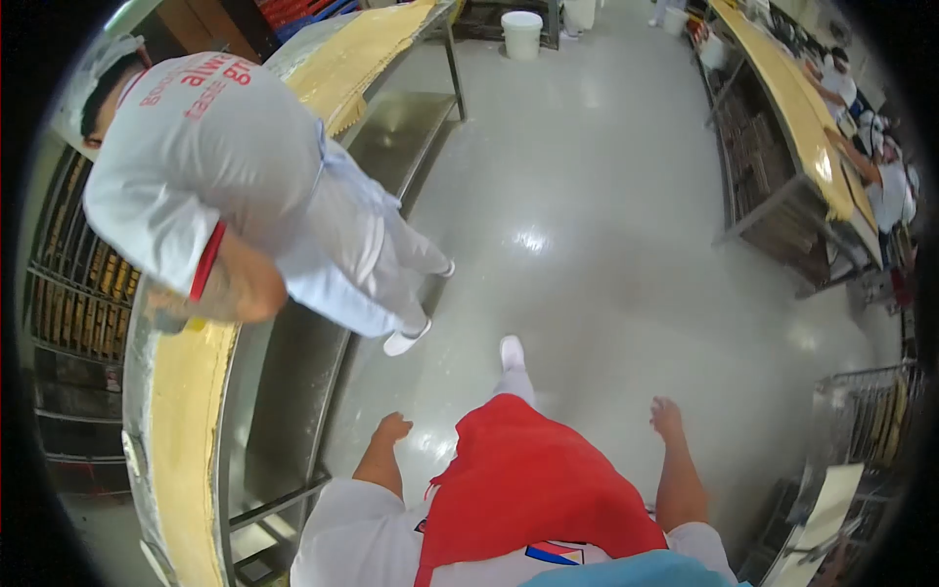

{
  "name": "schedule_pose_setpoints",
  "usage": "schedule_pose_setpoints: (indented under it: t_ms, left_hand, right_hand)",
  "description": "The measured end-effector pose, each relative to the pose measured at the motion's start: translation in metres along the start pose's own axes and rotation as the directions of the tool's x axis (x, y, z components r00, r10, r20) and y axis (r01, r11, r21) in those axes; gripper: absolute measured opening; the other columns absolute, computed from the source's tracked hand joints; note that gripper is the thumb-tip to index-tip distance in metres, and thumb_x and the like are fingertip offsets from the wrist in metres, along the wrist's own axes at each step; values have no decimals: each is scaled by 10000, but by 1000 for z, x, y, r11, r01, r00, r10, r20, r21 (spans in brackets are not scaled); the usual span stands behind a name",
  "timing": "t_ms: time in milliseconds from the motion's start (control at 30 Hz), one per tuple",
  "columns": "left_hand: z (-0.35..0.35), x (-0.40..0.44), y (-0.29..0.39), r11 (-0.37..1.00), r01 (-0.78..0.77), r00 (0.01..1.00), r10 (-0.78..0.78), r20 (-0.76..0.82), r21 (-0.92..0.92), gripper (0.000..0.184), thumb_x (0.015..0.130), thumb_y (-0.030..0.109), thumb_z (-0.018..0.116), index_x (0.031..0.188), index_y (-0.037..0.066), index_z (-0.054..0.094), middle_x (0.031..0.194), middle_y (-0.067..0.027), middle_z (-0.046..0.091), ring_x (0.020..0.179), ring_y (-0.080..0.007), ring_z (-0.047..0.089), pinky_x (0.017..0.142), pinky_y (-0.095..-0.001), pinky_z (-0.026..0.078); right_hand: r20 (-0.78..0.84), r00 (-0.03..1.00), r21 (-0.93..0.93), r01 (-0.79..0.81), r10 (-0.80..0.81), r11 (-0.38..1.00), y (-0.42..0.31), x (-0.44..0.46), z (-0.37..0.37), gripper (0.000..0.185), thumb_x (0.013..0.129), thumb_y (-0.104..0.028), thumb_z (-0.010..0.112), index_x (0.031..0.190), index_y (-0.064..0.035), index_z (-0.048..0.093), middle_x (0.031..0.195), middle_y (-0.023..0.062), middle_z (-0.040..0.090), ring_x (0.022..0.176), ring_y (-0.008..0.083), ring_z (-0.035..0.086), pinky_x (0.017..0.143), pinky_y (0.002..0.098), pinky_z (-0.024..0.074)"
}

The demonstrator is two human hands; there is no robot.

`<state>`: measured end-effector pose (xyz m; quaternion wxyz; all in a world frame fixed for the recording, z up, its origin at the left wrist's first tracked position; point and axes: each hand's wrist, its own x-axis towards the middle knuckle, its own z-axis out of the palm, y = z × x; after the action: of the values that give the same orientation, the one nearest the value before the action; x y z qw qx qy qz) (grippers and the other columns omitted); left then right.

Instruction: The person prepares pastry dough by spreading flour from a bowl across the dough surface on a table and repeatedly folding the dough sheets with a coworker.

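My left hand (394, 428) hangs beside the red apron (538, 470), over the grey floor, with nothing seen in it. Its fingers are loosely bent and partly apart. On the other side of the apron, my right hand (666, 416) is held out above the floor, also holding nothing, with slightly curled fingers. Neither hand touches a table. One white shoe (512, 352) of mine is forward on the floor (577, 264).
A co-worker (225, 166) in white leans over a left-hand table bearing a dough sheet (186, 421). Another long dough sheet (782, 98) covers the right-hand table, with people behind it. A white bucket (521, 37) stands ahead; a rack (875, 416) is at right.
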<state>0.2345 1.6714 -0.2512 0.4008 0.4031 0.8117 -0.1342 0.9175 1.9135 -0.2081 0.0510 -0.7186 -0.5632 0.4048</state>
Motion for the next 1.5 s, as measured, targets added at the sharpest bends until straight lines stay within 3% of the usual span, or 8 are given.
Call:
schedule_pose_setpoints:
  t_ms: [100,267,467,833,967,1200,1400,1500]
  left_hand:
    - [-40,50,39,985,111,991,-100,85,-131,631,869,417,592,1282,-51,510,1161,-231,626,915,-332,673,762,-440,554]
    - [-132,170,164,963,-195,960,148,-238,-184,638,859,360,597,1343,-33,463,1333,-263,518,1243,-392,501,1060,-424,402]
    - [-304,231,361,846,-473,862,386,-328,-245,629,894,337,584,1407,24,397,1324,-240,534,1204,-394,526,1018,-439,421]
    - [-335,267,304,977,-203,891,156,-426,-68,526,923,366,478,1277,-18,538,1267,-266,562,1178,-421,538,1003,-442,435]
    - [-260,212,226,951,-296,947,305,-102,94,469,904,372,469,953,-42,686,1082,-283,635,1009,-435,619,906,-467,480]
    - [-121,109,215,967,222,946,-181,270,-126,457,842,355,528,1102,11,679,1247,-221,597,1152,-360,580,977,-438,464]
    - [-144,139,275,874,282,913,-119,389,-395,529,902,434,473,1131,-6,656,1255,-228,588,1178,-378,556,1000,-463,443]
    - [-93,211,270,855,231,945,-85,315,-464,562,921,453,426,1175,-3,633,1284,-224,569,1206,-378,534,1026,-464,423]
  right_hand:
    - [-48,920,-446,328,-389,832,-17,8,-22,363,880,-216,538,1171,-19,628,957,225,669,677,302,663,694,391,547]
    - [-40,925,112,-372,378,922,-92,30,-78,320,875,-186,534,1150,-80,657,867,143,685,643,280,658,641,431,553]
    - [444,733,458,-680,516,573,3,128,-80,249,863,-365,549,1064,-251,640,1072,-9,596,1028,277,594,596,537,474]
    - [313,950,90,-18,-11,996,-86,295,-38,369,938,-167,459,1284,-140,585,1028,97,648,684,254,682,523,407,549]
    - [227,972,-64,77,-60,995,-145,383,-50,328,907,-201,533,1209,-105,617,978,93,654,630,215,654,488,343,528]
    - [154,943,-46,304,-294,951,-390,451,-108,352,911,-129,508,1248,-107,608,936,121,648,620,170,636,466,302,497]
    - [309,792,-314,607,-526,730,-468,529,-52,377,913,-131,540,1285,-140,596,742,116,658,571,168,629,525,323,536]
    - [428,404,-478,860,-808,177,-442,590,-29,395,902,-167,558,1294,-130,589,756,116,679,583,183,647,571,337,566]
